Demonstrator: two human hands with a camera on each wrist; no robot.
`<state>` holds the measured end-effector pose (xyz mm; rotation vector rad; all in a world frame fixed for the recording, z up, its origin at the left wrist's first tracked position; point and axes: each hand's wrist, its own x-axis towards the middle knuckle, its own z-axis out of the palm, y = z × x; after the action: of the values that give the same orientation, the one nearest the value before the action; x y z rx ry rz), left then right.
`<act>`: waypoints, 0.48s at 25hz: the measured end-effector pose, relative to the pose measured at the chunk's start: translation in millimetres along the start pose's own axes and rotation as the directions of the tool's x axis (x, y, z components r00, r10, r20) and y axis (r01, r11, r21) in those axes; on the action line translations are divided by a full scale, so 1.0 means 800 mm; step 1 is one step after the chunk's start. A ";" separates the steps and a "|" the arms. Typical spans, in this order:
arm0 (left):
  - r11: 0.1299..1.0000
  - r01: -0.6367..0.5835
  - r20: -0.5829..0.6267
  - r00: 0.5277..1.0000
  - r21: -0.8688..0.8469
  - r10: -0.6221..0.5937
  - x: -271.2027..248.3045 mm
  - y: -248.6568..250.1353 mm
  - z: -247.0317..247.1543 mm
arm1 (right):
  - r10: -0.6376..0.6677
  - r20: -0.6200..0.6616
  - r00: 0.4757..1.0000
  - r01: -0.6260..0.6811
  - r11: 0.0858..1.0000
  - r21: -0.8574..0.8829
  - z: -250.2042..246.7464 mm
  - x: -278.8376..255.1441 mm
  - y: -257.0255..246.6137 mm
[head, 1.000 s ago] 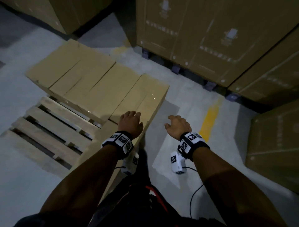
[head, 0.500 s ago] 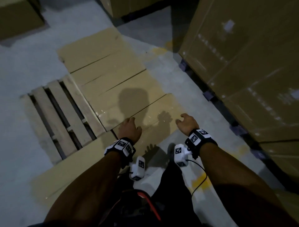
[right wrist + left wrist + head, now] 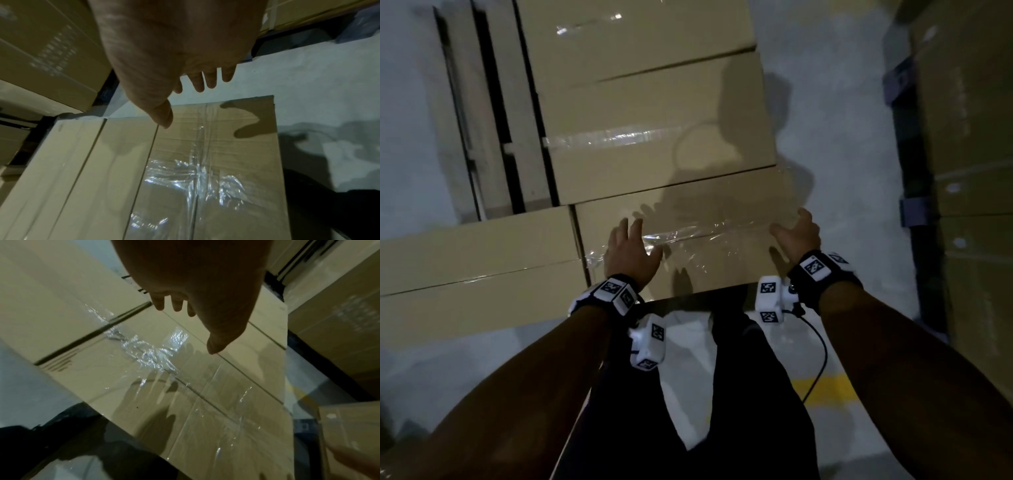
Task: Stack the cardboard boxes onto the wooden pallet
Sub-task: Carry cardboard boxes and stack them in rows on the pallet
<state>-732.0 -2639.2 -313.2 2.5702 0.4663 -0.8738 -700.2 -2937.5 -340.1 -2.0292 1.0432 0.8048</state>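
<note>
Both hands, left hand (image 3: 631, 251) and right hand (image 3: 796, 234), hover spread, gripping nothing. Nearest box (image 3: 688, 240) at 12 o'clock: stiff, tape-slick, probably heavy; grasp opposite side edges.

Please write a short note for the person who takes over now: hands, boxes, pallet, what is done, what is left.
Left hand: open above the nearest box, holding nothing.
Right hand: open at that box's right end, holding nothing.
Done: a row of boxes lies on the wooden pallet; another box lies at the left.
Left: bare slats remain at the left, so stacking seems unfinished.
</note>
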 end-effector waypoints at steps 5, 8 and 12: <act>0.982 -0.086 0.019 0.996 0.168 0.083 0.054 -0.001 0.081 | -0.010 -0.068 0.998 0.014 0.998 0.058 0.031 0.092 0.010; 0.969 -0.110 0.036 0.994 0.222 0.105 0.078 -0.013 0.110 | 0.001 -0.063 0.998 0.002 0.999 0.047 0.045 0.122 0.013; 0.975 -0.082 0.091 0.994 0.208 0.064 0.090 -0.021 0.115 | 0.019 -0.097 0.995 -0.020 1.000 -0.005 0.056 0.131 0.013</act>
<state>-731.9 -2653.2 -430.3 2.7085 0.2640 -1.0515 -667.9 -2949.4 -449.3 -2.0831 1.1172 0.7264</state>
